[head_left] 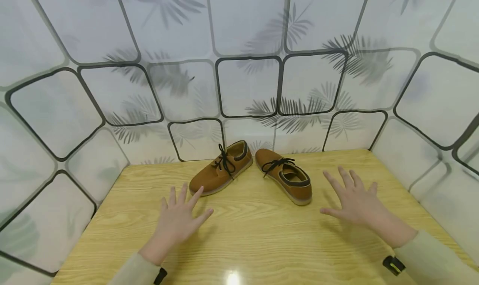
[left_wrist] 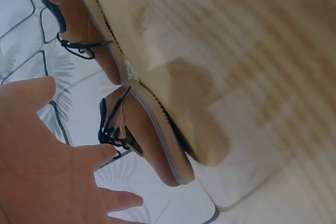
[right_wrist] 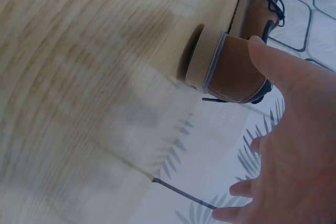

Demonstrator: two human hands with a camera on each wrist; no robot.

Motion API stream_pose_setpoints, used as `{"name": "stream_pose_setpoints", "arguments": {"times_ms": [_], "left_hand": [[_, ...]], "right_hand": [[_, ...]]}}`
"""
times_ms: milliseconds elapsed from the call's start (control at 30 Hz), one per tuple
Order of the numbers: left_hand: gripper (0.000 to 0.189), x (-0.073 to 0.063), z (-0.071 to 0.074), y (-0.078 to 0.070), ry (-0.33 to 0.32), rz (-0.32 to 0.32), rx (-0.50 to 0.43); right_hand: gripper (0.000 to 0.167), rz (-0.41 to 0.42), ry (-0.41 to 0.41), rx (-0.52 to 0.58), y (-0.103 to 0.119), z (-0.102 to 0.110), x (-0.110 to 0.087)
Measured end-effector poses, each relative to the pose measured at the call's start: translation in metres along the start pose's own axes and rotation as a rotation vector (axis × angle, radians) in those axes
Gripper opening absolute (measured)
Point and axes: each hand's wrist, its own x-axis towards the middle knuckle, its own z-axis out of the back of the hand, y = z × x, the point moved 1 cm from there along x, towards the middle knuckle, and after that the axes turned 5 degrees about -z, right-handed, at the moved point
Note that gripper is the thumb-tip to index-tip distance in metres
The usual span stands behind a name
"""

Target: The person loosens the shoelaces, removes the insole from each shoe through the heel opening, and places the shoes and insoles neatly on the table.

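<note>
Two brown lace-up shoes with black laces and pale soles lie towards the back of a wooden table. The left shoe has its toe towards the lower left and its heel near the wall. The right shoe points its toe to the back left, heel to the front. My left hand hovers over the table in front of the left shoe, fingers spread and holding nothing. To the right of the right shoe is my right hand, also spread and without a hold. Both shoes show side-on in the left wrist view.
The glossy wooden table reflects a bright light at its front edge. A white wall covering with black outlines and grey leaves surrounds its back and sides. Small dark wrist devices sit at the sleeve cuffs.
</note>
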Motion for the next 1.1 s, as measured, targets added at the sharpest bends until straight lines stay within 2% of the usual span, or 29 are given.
{"name": "stream_pose_setpoints", "arguments": {"times_ms": [300, 733, 933, 1100], "left_hand": [[0.074, 0.018, 0.007, -0.012, -0.002, -0.049, 0.022], [0.078, 0.053, 0.018, -0.046, 0.038, -0.112, 0.010], [0.077, 0.067, 0.021, -0.061, 0.067, -0.115, 0.001], [0.076, 0.077, 0.019, -0.071, 0.087, -0.119, -0.008]], "right_hand": [[0.107, -0.002, -0.014, -0.002, 0.001, 0.004, 0.007], [0.099, 0.062, -0.032, -0.032, 0.000, 0.008, 0.014], [0.095, 0.086, -0.044, -0.031, 0.002, 0.012, 0.021], [0.093, 0.091, -0.045, -0.011, 0.004, 0.015, 0.025]]}}
